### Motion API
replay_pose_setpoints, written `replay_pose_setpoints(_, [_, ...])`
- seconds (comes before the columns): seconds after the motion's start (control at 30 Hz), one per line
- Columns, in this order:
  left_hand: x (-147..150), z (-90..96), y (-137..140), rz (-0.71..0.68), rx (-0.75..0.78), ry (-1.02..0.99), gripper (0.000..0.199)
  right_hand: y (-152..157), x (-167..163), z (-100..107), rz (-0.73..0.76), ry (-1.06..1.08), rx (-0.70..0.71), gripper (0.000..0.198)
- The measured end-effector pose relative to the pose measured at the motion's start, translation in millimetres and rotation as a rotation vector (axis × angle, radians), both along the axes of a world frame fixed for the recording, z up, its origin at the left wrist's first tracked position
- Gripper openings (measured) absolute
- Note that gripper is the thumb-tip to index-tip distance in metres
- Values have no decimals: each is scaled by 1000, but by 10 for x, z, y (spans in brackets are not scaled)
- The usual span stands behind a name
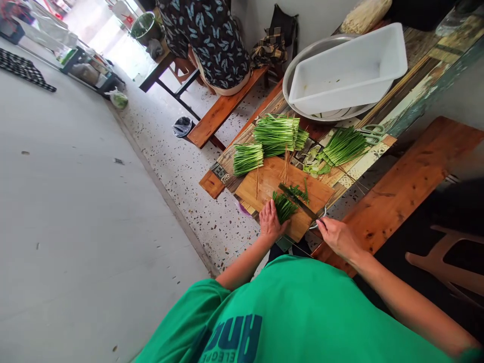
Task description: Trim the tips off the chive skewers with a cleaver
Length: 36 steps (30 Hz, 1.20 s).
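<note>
Speckled floor [170, 166], wooden board [317, 187] below the fingers [271, 205]. Left hand [271, 223] clasps greens [283, 205]: likely light, slippery; I'd hold mid-bundle. Right hand [339, 237] grips knife [299, 201].

- A person in a leaf-patterned garment [219, 48] sits on a wooden bench [227, 107].
- A lined bin [183, 127] stands on the speckled floor [162, 166].
- A plastic bag [119, 99] lies near a shelf [109, 88].
- A checkered cloth [26, 69] shows at the far left.

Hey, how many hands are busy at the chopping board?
2. The left hand is against the greens on the chopping board; the right hand holds the knife at its near end. No others seem hidden there.
</note>
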<state>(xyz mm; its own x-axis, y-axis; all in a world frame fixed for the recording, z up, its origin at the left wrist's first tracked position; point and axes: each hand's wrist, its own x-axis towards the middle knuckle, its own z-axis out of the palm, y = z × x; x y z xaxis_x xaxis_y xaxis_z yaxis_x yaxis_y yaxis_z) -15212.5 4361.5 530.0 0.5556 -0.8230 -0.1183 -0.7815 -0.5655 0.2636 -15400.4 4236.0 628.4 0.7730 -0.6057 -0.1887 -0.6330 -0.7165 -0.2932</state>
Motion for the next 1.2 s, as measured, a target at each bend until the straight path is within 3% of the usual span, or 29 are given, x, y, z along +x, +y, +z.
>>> replay_pose_setpoints(0.1, [-31,-96,-66,9,-27,-2,88,135,106,22,57,109,-12,44])
replay_pose_setpoints(0.23, [-52,-165,-186,18,45,-17,73,255,212,63,92,236,-21,37])
replay_pose_setpoints(0.43, [-52,-196,-253,-14,76,-20,53,277,277,99,89,292,-31,34])
replay_pose_setpoints(0.73, [-101,-204,-249,-31,63,-46,57,218,308,-10,71,286,0,29])
replay_pose_setpoints(1.0, [-98,-176,-265,-46,72,-43,57,193,426,148,63,350,18,32])
replay_pose_setpoints(1.2, [-103,-183,-269,-44,67,-60,61,138,433,127,65,331,35,34])
